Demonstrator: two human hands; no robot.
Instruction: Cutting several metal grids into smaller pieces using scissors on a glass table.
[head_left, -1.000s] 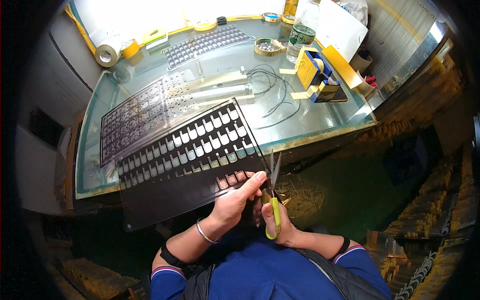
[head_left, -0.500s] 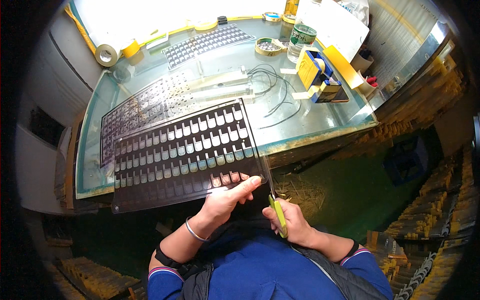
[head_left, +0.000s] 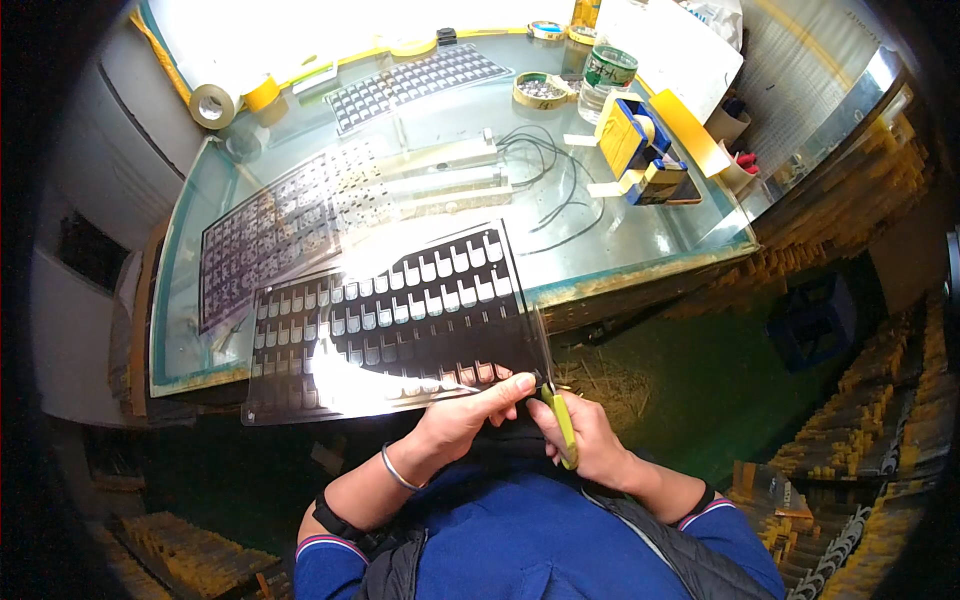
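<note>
My left hand pinches the lower right corner of a dark film sheet with rows of clear tab-shaped windows. The sheet slants out over the near edge of the glass-topped table, and bright glare washes over part of it. In my right hand is a pair of scissors with yellow-green handles. Their blades point up along the right edge of the sheet, close to my left thumb. Whether the blades are parted is too small to tell.
On the glass table lie another patterned sheet, a far sheet and black wires. A blue-yellow tape dispenser, a bottle and tape rolls stand around. A blue crate sits on the floor.
The film sheet has shifted right and slightly down, with more glare on it. My left hand moved right and down with it, and the scissors came closer to the sheet's corner.
</note>
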